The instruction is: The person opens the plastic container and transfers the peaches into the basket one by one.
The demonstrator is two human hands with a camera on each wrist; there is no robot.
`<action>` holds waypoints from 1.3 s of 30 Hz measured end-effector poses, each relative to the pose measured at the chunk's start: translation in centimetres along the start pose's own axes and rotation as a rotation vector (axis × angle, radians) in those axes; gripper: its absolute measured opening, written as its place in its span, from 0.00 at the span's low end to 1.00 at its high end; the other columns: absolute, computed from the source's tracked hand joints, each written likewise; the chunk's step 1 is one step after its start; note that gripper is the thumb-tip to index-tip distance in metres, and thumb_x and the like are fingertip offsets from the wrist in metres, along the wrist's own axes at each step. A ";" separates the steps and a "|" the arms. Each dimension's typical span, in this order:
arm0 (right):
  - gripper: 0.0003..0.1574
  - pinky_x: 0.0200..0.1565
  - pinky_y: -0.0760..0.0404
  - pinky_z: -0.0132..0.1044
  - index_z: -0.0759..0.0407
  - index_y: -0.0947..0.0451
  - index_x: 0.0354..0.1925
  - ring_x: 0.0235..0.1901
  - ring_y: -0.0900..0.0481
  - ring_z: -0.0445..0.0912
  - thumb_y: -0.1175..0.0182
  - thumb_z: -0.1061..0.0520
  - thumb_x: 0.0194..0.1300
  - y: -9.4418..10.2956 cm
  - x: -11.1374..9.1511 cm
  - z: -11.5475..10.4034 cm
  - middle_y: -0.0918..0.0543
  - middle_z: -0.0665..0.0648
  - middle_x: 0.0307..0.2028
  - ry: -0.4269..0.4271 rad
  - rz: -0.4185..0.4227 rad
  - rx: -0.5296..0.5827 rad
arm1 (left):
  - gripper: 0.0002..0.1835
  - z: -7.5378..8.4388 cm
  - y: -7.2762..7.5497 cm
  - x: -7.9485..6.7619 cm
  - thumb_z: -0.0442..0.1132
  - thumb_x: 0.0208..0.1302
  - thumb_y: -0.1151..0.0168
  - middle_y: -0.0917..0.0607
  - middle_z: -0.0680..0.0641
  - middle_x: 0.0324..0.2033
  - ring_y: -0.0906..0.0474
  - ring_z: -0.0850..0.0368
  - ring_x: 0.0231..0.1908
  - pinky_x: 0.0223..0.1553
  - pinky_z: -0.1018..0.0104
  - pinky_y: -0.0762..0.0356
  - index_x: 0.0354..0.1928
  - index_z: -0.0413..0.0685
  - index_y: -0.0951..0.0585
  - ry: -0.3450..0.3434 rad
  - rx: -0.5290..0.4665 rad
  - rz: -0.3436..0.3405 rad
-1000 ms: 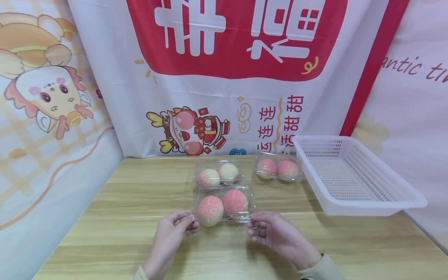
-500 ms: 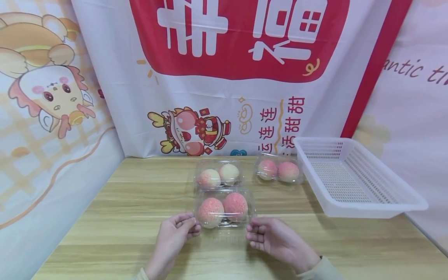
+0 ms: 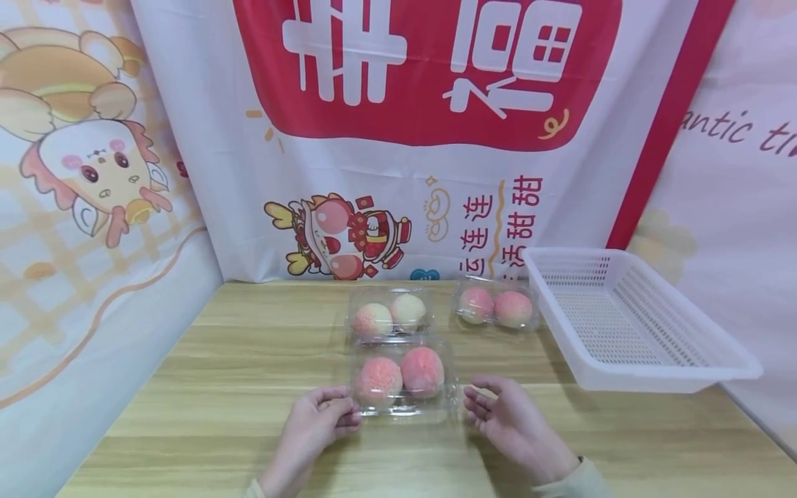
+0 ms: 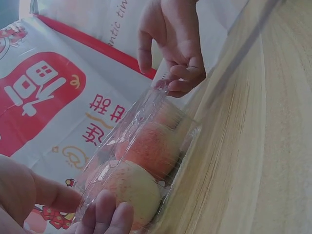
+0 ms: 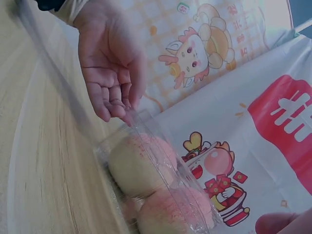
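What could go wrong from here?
The left hand pinches the near clear box at a corner; the right hand is apart, so lifting now might tilt it and roll its pink balls.

The rear clear box sits close behind; pushing forward could nudge it.

The tabletop's (image 3: pixel 205 387) near edge is cut off by the head view's bottom, and its far right corner is hidden by the white basket (image 3: pixel 660 377). Whether the right grip (image 3: pixel 513 425) touches the front clear pack (image 3: pixel 407 413) is hard to tell (the right wrist view crops that pack's end). Past the tabletop's right edge, lettering (image 3: pixel 716 126) breaks off mid-word.
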State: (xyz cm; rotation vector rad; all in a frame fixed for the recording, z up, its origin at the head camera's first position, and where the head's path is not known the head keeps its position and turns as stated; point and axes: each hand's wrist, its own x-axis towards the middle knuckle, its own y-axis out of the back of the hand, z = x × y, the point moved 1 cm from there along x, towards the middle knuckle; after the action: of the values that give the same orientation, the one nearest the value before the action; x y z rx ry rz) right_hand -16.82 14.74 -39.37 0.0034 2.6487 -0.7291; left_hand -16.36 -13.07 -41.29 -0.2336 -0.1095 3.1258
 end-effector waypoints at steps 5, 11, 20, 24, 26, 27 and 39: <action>0.24 0.53 0.30 0.38 0.65 0.47 0.55 0.47 0.34 0.53 0.47 0.60 0.69 0.0 0.1 -0.1 0.37 0.67 0.51 -0.004 -0.015 -0.006 | 0.19 0.0 0.0 0.0 0.29 0.67 0.44 0.17 0.36 0.37 0.17 0.48 0.35 0.43 0.57 0.15 0.55 0.22 0.31 0.003 -0.005 -0.021; 0.22 0.53 0.30 0.40 0.67 0.44 0.55 0.46 0.32 0.51 0.49 0.60 0.70 0.2 0.2 -0.3 0.33 0.65 0.47 0.052 0.015 -0.066 | 0.19 0.0 0.1 -0.1 0.29 0.67 0.44 0.16 0.36 0.36 0.17 0.49 0.34 0.42 0.57 0.15 0.55 0.21 0.32 0.005 -0.008 -0.042; 0.20 0.54 0.29 0.41 0.69 0.41 0.57 0.47 0.30 0.51 0.52 0.60 0.71 0.3 0.3 -1.0 0.29 0.62 0.48 0.130 0.022 -0.135 | 0.40 -0.1 -0.1 -0.6 0.38 0.65 0.35 0.21 0.32 0.44 0.18 0.47 0.33 0.39 0.53 0.15 0.66 0.25 0.48 0.018 0.114 -0.129; 0.17 0.51 0.26 0.43 0.69 0.37 0.55 0.45 0.25 0.52 0.52 0.62 0.71 -0.5 0.4 -1.9 0.24 0.61 0.46 0.237 0.048 -0.228 | 0.44 0.3 -0.3 -0.7 0.42 0.59 0.29 0.25 0.32 0.51 0.20 0.46 0.34 0.34 0.53 0.16 0.67 0.28 0.44 -0.048 0.290 -0.034; 0.14 0.49 0.22 0.43 0.70 0.32 0.51 0.44 0.22 0.53 0.49 0.63 0.70 -1.0 0.4 -2.2 0.21 0.62 0.44 0.311 0.059 -0.301 | 0.46 0.5 -0.4 -0.8 0.44 0.56 0.27 0.27 0.31 0.53 0.21 0.41 0.41 0.39 0.50 0.16 0.67 0.28 0.42 -0.099 0.390 0.016; 0.13 0.48 0.21 0.43 0.71 0.29 0.50 0.44 0.21 0.53 0.47 0.64 0.69 -1.3 0.4 -2.4 0.19 0.62 0.43 0.351 0.057 -0.354 | 0.47 0.6 -0.5 -0.8 0.45 0.56 0.26 0.28 0.30 0.55 0.22 0.37 0.45 0.43 0.48 0.17 0.68 0.27 0.42 -0.122 0.423 0.030; 0.44 0.66 0.36 0.56 0.61 0.28 0.64 0.67 0.36 0.54 0.29 0.41 0.56 -2.9 1.0 -2.7 0.30 0.56 0.67 1.062 -0.310 -1.503 | 0.53 0.0 -1.9 -0.9 0.39 0.52 0.25 0.33 0.21 0.61 0.30 0.29 0.57 0.55 0.43 0.25 0.69 0.22 0.47 -0.200 0.373 0.001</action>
State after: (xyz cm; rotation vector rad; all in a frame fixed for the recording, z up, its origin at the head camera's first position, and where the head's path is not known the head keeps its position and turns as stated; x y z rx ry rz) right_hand -19.02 13.49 -36.18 -0.5481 3.3792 1.7744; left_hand -15.49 -11.13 -41.05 0.0830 0.4678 3.0807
